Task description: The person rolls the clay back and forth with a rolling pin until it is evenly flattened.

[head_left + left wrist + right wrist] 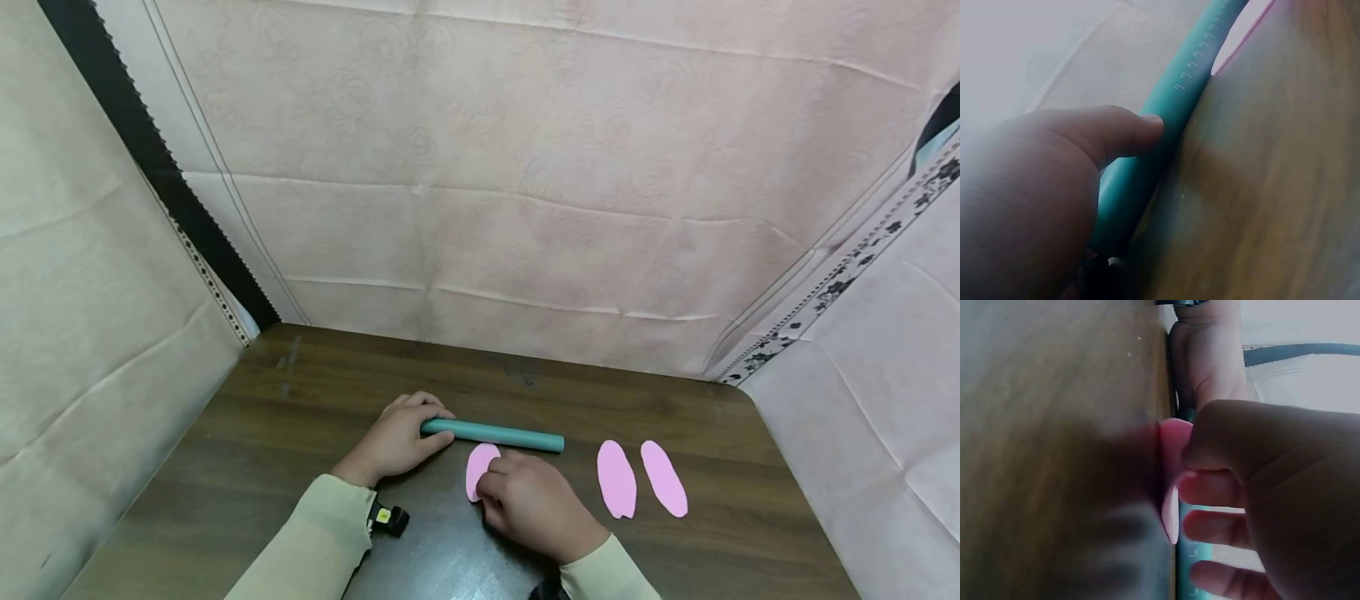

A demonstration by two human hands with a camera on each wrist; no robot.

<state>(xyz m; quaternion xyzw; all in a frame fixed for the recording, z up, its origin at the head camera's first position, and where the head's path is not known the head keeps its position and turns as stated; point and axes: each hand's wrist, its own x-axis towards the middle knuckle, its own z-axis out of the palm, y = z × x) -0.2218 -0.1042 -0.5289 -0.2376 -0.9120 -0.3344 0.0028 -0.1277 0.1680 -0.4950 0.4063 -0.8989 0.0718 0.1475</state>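
My left hand (403, 437) grips the left end of a smooth teal rod (506, 436) lying across the table. In the left wrist view its thumb (1132, 130) lies along the rod's near side, and small white scale marks run along the surface. My right hand (536, 504) pinches a thin pink oval piece (478, 468) between thumb and fingers, just in front of the rod. In the right wrist view the pink piece (1174, 440) bends, its lower part tilted up from the table.
Two more flat pink ovals, one (617, 479) beside the other (664, 479), lie on the brown wooden table (720, 550) to the right. Pale cloth (525, 208) hangs behind the table and along both sides.
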